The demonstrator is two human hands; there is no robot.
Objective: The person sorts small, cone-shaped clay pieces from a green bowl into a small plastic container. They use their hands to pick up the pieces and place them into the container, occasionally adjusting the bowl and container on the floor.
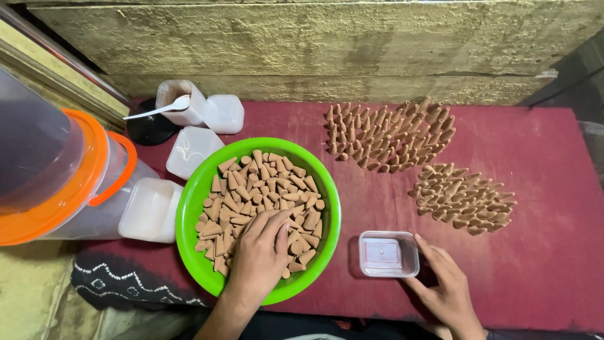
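Left hand fingers bunched into brown cones in green bowl; right hand spread, touching small clear box near the red mat's front edge.

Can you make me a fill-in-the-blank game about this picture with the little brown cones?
1. The left hand reaches into a bowl coloured ____.
2. The right hand touches a small clear ____ on the cloth.
3. The cloth under everything is coloured ____.
4. Outside the bowl, the standing cones are gathered in ____ groups.

Missing words: green; box; red; two
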